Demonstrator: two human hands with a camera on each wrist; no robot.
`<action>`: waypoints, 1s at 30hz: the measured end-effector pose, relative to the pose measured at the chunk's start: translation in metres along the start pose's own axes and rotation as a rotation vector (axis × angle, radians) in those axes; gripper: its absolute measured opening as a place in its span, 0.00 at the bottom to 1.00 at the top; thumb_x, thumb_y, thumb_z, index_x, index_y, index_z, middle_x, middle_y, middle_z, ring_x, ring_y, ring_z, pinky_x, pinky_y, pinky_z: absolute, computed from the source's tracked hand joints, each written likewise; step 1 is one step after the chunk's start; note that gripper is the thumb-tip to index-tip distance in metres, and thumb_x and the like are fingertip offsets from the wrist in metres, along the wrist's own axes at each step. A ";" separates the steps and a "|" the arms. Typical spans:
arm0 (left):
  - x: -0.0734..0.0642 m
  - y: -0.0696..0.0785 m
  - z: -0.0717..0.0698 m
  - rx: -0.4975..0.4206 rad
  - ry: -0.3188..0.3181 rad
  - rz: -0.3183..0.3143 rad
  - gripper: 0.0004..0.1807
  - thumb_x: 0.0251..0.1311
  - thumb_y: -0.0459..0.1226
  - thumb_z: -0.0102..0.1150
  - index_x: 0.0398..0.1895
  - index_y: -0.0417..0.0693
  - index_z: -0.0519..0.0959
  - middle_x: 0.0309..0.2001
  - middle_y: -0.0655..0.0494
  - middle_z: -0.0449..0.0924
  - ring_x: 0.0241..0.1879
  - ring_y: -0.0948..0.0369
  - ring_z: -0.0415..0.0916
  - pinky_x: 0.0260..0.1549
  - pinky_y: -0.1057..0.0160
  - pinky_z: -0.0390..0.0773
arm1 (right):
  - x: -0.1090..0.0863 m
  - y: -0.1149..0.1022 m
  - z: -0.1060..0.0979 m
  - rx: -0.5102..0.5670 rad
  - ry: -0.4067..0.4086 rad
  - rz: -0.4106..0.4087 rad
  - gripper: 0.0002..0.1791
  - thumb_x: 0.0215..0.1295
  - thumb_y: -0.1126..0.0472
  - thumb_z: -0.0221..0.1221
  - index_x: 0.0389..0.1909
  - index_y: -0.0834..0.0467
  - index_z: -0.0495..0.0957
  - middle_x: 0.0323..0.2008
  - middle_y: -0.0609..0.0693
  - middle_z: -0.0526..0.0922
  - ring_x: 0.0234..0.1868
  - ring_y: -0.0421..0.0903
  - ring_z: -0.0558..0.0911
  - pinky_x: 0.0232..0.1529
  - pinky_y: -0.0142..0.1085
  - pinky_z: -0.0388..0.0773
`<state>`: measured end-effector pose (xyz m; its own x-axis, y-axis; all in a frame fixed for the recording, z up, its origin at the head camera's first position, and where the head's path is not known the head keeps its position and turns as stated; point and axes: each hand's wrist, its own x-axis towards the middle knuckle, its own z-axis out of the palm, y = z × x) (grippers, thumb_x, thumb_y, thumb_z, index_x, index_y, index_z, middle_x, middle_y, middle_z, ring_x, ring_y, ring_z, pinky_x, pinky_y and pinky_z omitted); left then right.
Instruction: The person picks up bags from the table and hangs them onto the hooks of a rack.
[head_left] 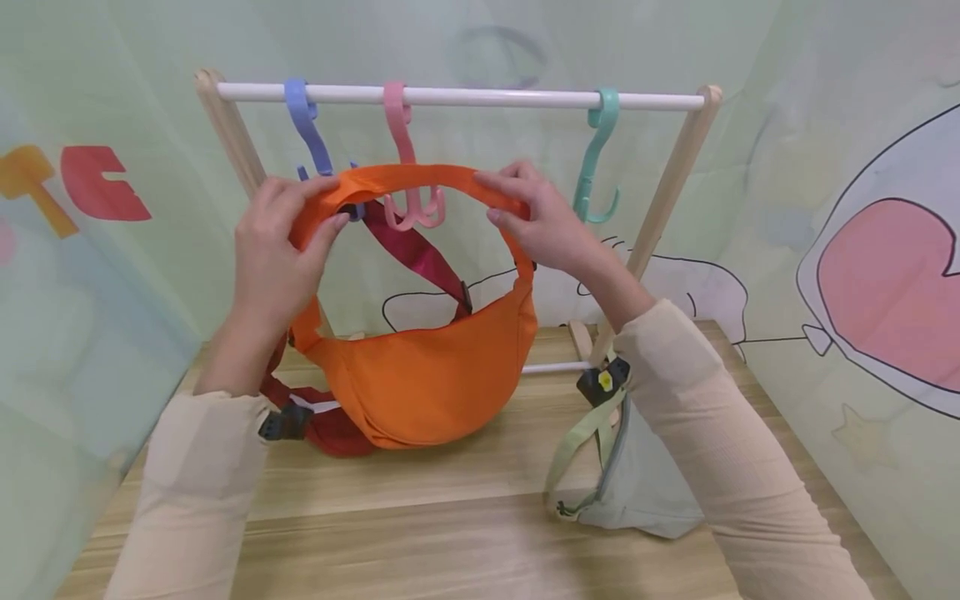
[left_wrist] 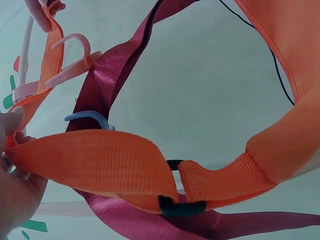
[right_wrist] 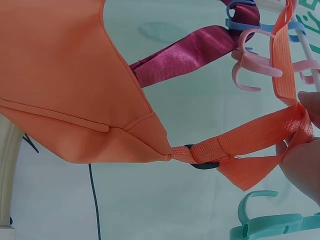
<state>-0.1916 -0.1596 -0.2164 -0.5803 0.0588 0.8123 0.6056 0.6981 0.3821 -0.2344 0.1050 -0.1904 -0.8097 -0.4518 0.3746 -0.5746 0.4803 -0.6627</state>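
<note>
An orange crossbody bag (head_left: 435, 375) hangs from its orange strap (head_left: 397, 177), which both hands hold up in a wide loop. My left hand (head_left: 273, 242) pinches the strap's left side between thumb and fingers; my right hand (head_left: 547, 212) pinches its right side. Between them, the strap's top passes in front of the pink hook (head_left: 414, 204), whose prongs show below it. Behind the orange bag, a dark red strap (right_wrist: 195, 52) hangs on the blue hook (head_left: 307, 125). Black buckles join the orange strap to the bag in both wrist views.
A white rail (head_left: 495, 97) on wooden posts (head_left: 667, 192) carries the hooks, with a green hook (head_left: 596, 158) at the right. A grey-green bag (head_left: 645, 483) lies on the wooden table (head_left: 420, 533) below my right forearm. The dark red bag (head_left: 337, 433) is mostly hidden behind the orange one.
</note>
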 end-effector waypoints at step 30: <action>-0.021 -0.004 0.006 -0.028 -0.019 -0.022 0.18 0.56 0.32 0.59 0.51 0.39 0.76 0.39 0.39 0.71 0.38 0.54 0.67 0.32 0.75 0.64 | -0.011 0.013 0.008 0.016 -0.068 0.039 0.28 0.63 0.65 0.54 0.65 0.56 0.62 0.50 0.52 0.64 0.46 0.46 0.68 0.39 0.35 0.72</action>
<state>-0.1850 -0.1595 -0.2382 -0.6036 0.0579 0.7952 0.6076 0.6792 0.4118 -0.2320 0.1097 -0.2084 -0.8212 -0.4834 0.3034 -0.5402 0.4868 -0.6865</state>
